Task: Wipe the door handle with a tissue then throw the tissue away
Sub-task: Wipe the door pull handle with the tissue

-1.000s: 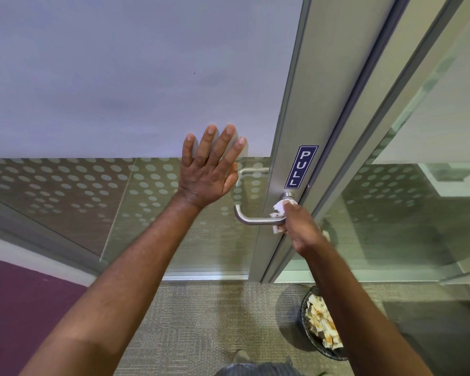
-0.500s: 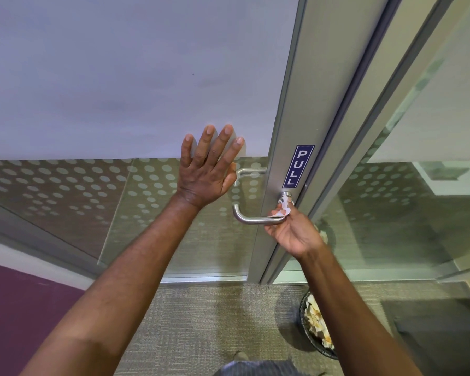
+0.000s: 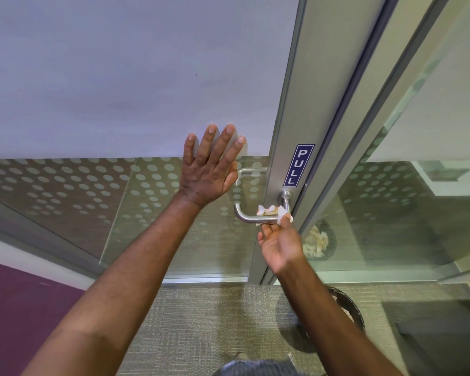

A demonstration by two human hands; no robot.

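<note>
A brushed-steel lever door handle (image 3: 244,216) juts from the grey metal door frame under a blue PULL sticker (image 3: 298,165). My right hand (image 3: 278,241) reaches up from below, palm up, and pinches a crumpled white tissue (image 3: 274,211) against the handle's bar near its pivot. My left hand (image 3: 210,169) lies flat on the glass door (image 3: 136,77) with fingers spread, just left of the handle, holding nothing.
A black mesh waste bin (image 3: 350,312) with crumpled paper stands on the grey carpet at the lower right, partly hidden by my right forearm; its reflection shows in the glass side panel (image 3: 391,226). A purple floor area (image 3: 19,308) lies at the left.
My right hand turned from gripping over the handle's end to reaching from beneath, and the tissue slid along the bar. The left hand stayed pressed on the glass.
</note>
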